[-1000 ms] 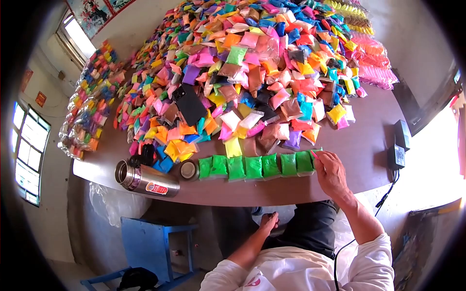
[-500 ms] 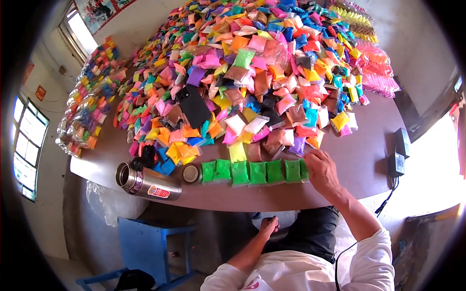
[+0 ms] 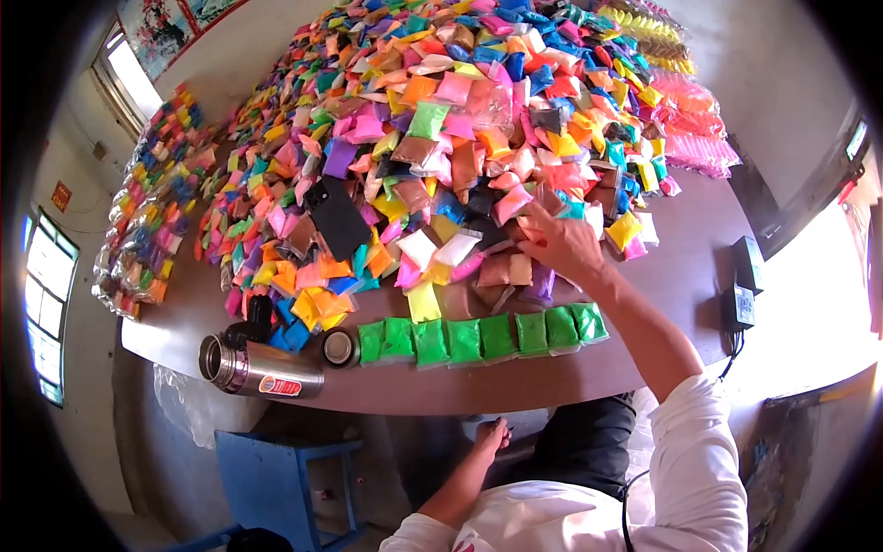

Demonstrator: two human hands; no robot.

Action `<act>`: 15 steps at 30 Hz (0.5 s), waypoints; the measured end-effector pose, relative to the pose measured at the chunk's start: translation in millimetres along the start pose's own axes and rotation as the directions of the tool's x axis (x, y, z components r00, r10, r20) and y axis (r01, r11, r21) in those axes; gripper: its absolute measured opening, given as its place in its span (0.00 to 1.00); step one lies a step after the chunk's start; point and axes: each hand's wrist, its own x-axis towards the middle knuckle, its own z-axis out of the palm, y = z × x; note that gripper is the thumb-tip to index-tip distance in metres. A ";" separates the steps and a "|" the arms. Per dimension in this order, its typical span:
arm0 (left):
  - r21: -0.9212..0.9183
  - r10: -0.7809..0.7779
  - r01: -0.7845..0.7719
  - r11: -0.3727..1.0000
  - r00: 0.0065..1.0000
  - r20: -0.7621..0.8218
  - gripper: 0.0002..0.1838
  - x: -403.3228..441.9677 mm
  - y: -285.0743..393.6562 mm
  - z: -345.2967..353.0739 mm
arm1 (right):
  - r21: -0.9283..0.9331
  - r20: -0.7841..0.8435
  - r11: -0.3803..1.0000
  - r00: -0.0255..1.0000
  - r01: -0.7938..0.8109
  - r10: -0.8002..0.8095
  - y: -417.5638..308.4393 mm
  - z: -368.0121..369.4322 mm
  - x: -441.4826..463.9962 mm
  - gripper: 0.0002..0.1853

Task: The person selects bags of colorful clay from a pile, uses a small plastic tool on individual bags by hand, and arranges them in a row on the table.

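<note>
right hand point(image 3: 570, 247) moved to packet heap point(image 3: 428, 120), fingers parted, left hand point(image 3: 491, 436) curled, green packets point(image 3: 464, 340) between, phone point(image 3: 338, 221) nearby

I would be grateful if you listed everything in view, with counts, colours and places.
green packets: eight, green, row along the near table edge
packet heap: too many to count, many colours, mid-table
wrapped packs: several, multicoloured, far left
pink packs: several, pink, right of heap
phone: one, black, on heap
flask: one, steel, lying near left
round lid: one, steel and dark, beside flask
adapters: two, black, right edge
table: one, brown, centre
chair: one, blue, lower left
right hand: one, bare, at heap
left hand: one, bare, over lap
</note>
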 end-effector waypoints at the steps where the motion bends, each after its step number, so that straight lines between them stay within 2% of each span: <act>1: -0.018 -0.007 0.007 1.000 1.000 -0.017 0.17 -1.6 3.6 0.5 | -0.002 -0.002 1.000 1.000 -0.007 0.007 10.5 -2.6 2.3 0.26; 3: 0.004 -0.015 0.015 1.000 1.000 -0.024 0.16 -7.5 8.6 0.6 | -0.015 0.005 1.000 1.000 0.015 -0.015 32.3 -7.2 2.9 0.28; 4: 0.023 -0.024 0.024 0.999 0.999 -0.035 0.16 -10.6 11.1 0.7 | -0.016 -0.002 0.999 0.999 -0.035 0.035 33.6 -14.6 0.9 0.22; 5: 0.027 -0.024 0.025 0.999 0.999 -0.031 0.16 -9.3 10.6 0.5 | -0.019 -0.004 0.999 0.999 -0.040 0.040 42.6 -12.2 -2.0 0.22; 7: 0.055 -0.021 0.023 0.998 0.999 -0.033 0.17 -5.6 5.4 -0.7 | 0.065 -0.136 0.996 0.988 -0.068 0.077 64.1 -8.9 -10.9 0.19; 8: 0.066 -0.020 0.021 0.998 0.999 -0.025 0.17 -3.3 3.0 -1.2 | 0.073 -0.048 0.989 0.990 -0.129 0.133 72.1 -13.5 -17.1 0.17; 11: 0.114 -0.016 0.017 0.993 1.000 -0.009 0.14 0.0 -1.5 -1.1 | 0.035 -0.074 0.991 0.989 -0.130 0.132 92.3 -16.8 -38.1 0.18; 12: 0.144 -0.014 0.020 0.989 0.999 -0.038 0.14 -0.2 -1.4 -0.4 | 0.126 -0.076 0.989 0.994 -0.071 0.081 99.4 -20.4 -43.8 0.16; 13: 0.172 -0.012 0.023 0.985 0.997 -0.070 0.14 1.3 -2.9 -0.2 | 0.119 -0.082 0.990 0.993 -0.079 0.090 103.1 -24.6 -47.9 0.16; 15: 0.218 0.015 0.002 0.976 0.997 -0.074 0.15 9.6 -11.8 -3.7 | 0.336 -0.031 0.929 0.984 -0.153 0.173 107.5 -28.9 -55.7 0.15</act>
